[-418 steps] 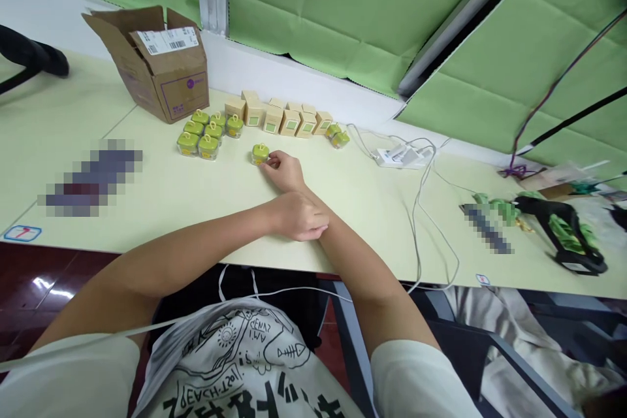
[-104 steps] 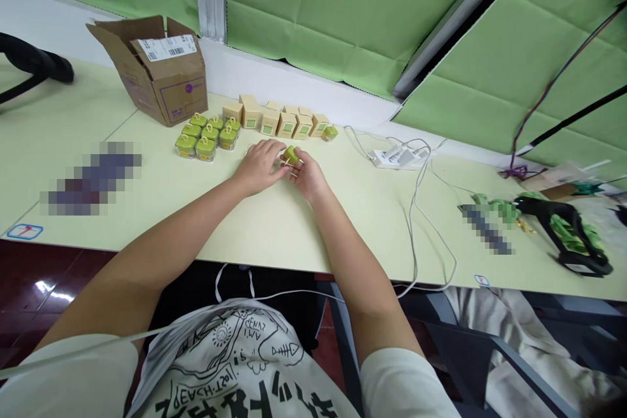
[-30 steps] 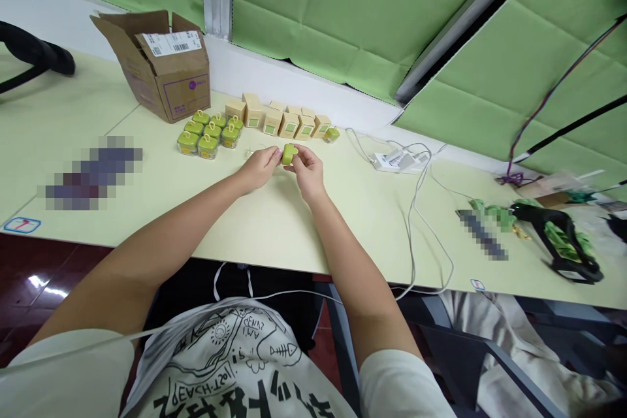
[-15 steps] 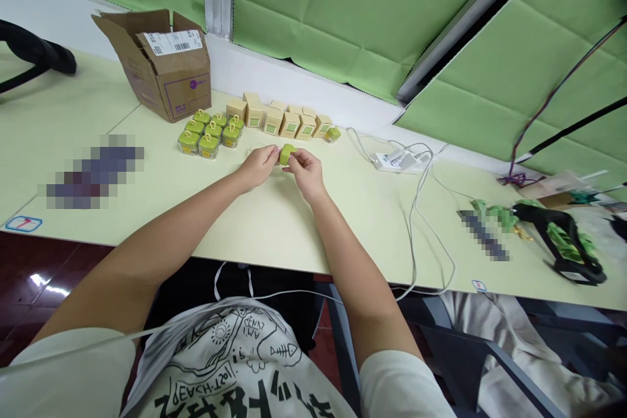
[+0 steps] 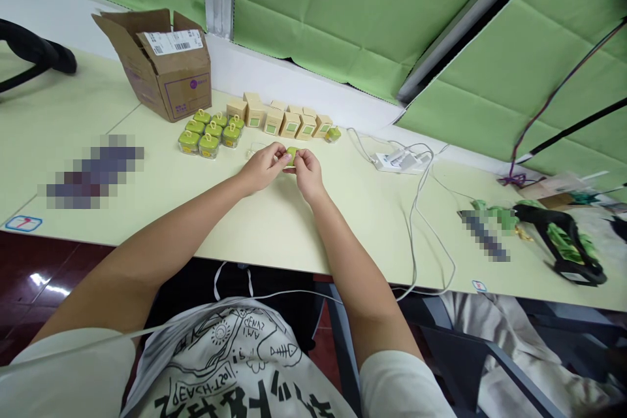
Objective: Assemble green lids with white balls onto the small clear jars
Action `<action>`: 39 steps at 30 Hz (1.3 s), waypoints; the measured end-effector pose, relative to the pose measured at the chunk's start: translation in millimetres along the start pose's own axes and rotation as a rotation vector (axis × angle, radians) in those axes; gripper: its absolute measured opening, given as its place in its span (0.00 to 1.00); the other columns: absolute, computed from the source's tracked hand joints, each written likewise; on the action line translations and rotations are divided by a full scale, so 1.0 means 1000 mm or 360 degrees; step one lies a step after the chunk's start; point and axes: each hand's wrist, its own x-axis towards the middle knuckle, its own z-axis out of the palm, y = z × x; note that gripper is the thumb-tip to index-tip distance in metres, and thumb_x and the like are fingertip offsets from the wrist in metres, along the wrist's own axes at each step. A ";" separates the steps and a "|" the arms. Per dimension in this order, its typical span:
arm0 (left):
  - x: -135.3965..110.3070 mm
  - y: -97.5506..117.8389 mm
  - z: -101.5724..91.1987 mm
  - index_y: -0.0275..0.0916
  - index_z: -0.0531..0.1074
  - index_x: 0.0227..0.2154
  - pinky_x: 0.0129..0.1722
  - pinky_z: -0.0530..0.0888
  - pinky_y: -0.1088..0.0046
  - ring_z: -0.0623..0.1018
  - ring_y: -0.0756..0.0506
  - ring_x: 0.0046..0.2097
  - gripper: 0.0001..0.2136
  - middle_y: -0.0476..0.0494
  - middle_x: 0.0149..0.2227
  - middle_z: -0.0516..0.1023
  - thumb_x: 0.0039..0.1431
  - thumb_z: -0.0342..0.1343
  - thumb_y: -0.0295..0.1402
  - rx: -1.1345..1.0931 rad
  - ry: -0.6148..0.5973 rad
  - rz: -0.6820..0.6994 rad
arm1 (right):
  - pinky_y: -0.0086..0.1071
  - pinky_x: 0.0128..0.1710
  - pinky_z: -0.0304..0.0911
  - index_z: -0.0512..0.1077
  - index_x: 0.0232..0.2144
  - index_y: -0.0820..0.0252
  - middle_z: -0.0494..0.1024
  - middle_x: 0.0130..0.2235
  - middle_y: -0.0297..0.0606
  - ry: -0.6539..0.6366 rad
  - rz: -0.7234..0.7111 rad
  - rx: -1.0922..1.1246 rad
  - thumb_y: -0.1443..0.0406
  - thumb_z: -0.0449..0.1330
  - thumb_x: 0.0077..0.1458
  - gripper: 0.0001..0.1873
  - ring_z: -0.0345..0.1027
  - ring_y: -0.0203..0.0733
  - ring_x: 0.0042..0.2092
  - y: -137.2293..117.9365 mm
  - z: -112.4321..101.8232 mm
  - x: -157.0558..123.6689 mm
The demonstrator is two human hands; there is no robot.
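Between my two hands is a small green lid (image 5: 291,153), held over the middle of the table. My left hand (image 5: 263,166) is closed, with its thumb and fingers on the lid's left side. My right hand (image 5: 308,173) pinches the right side, and the fingers of both hands cover part of it. Just behind my left hand a clear container (image 5: 255,147) shows faintly on the table. To the left stand several small clear jars (image 5: 208,145) with green lids and loop handles. Behind the hands is a row of small beige boxes (image 5: 290,125), with one green-lidded jar (image 5: 333,134) at its right end.
An open cardboard carton (image 5: 181,85) stands at the back left. To the right, a power strip (image 5: 399,160) lies with white cables (image 5: 415,209) running over the table edge. A black strap-like object (image 5: 563,241) lies far right, near a seated person's legs (image 5: 504,339).
My left hand has moved right and its fingers now reach onto the green lid. The lid has turned and sits slightly farther right. The jars and boxes are unmoved.
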 end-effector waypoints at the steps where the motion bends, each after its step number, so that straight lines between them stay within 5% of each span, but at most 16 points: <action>1: 0.000 0.000 0.001 0.41 0.69 0.43 0.40 0.72 0.68 0.77 0.46 0.37 0.13 0.44 0.43 0.81 0.76 0.53 0.46 -0.0028 -0.0007 -0.0010 | 0.38 0.47 0.83 0.70 0.33 0.52 0.75 0.37 0.28 -0.0001 0.0011 0.0011 0.50 0.71 0.60 0.18 0.73 0.36 0.40 0.000 0.000 0.000; 9: 0.000 -0.007 0.008 0.39 0.72 0.51 0.40 0.74 0.69 0.78 0.46 0.38 0.15 0.41 0.46 0.81 0.74 0.55 0.45 -0.0122 -0.0004 -0.0030 | 0.37 0.47 0.84 0.68 0.33 0.52 0.77 0.37 0.29 -0.0024 0.0012 0.0017 0.47 0.71 0.60 0.21 0.76 0.39 0.44 -0.001 0.000 -0.001; 20: 0.004 -0.006 0.010 0.38 0.74 0.48 0.38 0.73 0.72 0.74 0.48 0.36 0.14 0.47 0.37 0.76 0.69 0.63 0.42 -0.0396 0.0082 -0.0121 | 0.32 0.41 0.81 0.68 0.35 0.51 0.77 0.38 0.28 0.0002 -0.0071 -0.0010 0.44 0.70 0.62 0.23 0.73 0.35 0.38 -0.002 0.003 -0.005; 28: 0.005 -0.007 0.013 0.39 0.73 0.44 0.38 0.73 0.75 0.74 0.50 0.37 0.10 0.49 0.37 0.74 0.68 0.67 0.37 -0.0675 0.0102 -0.0167 | 0.34 0.39 0.82 0.69 0.36 0.53 0.76 0.36 0.28 -0.0019 -0.0154 -0.0070 0.35 0.73 0.50 0.33 0.75 0.35 0.38 0.007 0.001 0.000; 34: 0.005 0.004 0.011 0.38 0.72 0.39 0.34 0.70 0.77 0.70 0.52 0.34 0.09 0.52 0.34 0.71 0.68 0.68 0.33 -0.0757 0.0129 -0.0355 | 0.37 0.40 0.83 0.72 0.38 0.53 0.80 0.42 0.33 -0.0042 -0.0154 -0.0114 0.33 0.71 0.51 0.34 0.76 0.37 0.40 0.004 0.001 -0.002; 39: 0.008 0.011 0.007 0.38 0.73 0.37 0.29 0.68 0.76 0.73 0.53 0.31 0.14 0.52 0.33 0.73 0.66 0.72 0.38 -0.0934 0.0070 -0.0521 | 0.34 0.35 0.80 0.73 0.39 0.54 0.79 0.42 0.33 0.0058 -0.0191 -0.0142 0.33 0.72 0.49 0.35 0.76 0.36 0.37 0.003 0.004 -0.004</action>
